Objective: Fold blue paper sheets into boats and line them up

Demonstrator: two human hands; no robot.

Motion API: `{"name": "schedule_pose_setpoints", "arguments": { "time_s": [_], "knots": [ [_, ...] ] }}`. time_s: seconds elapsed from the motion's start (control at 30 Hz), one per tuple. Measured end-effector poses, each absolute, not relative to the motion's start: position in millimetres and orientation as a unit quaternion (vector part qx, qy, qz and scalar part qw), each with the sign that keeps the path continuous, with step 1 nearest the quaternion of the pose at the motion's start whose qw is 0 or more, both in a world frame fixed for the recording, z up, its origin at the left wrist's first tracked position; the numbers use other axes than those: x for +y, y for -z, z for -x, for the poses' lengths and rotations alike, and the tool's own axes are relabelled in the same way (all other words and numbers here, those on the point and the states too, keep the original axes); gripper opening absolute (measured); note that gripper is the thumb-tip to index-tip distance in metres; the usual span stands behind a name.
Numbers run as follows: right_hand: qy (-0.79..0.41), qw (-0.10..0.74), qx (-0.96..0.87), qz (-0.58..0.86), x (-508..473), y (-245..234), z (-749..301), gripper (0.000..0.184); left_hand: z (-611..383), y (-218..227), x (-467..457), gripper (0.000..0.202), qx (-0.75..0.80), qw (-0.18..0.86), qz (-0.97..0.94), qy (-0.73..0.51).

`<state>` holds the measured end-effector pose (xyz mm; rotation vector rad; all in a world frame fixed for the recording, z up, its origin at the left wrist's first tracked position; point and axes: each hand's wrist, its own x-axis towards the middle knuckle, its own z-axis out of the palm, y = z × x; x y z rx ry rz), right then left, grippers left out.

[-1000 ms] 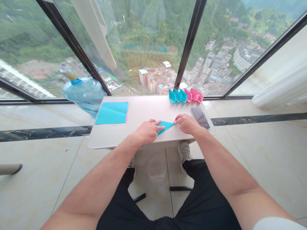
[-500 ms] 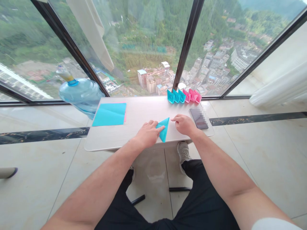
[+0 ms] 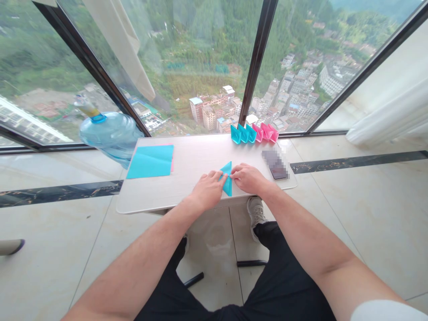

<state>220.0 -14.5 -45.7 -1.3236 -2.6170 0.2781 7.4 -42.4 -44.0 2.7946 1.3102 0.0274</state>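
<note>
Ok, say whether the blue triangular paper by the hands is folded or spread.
Folded: the small blue paper triangle under the left hand has sharp points, unlike the larger, flat blue rectangular sheet.

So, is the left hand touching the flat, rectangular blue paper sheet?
No, the left hand rests on the small, folded blue paper triangle, apart from that rectangular sheet.

Bright daylight through windows [image 3: 197,58], soft glare on floor tiles [image 3: 217,249], partly pixelated phone [image 3: 279,172], wide-angle edge stretching
</note>
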Motion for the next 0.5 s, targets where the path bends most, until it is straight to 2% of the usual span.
{"name": "schedule_pose_setpoints", "arguments": {
  "time_s": [0.5],
  "knots": [
    [-0.1, 0.077, -0.886, 0.446, -11.9, 46.3, -218.5, 0.031, -10.8, 45.6, -46.2, 0.054, 0.445, 0.02, -0.895, -0.006]
  ]
}}
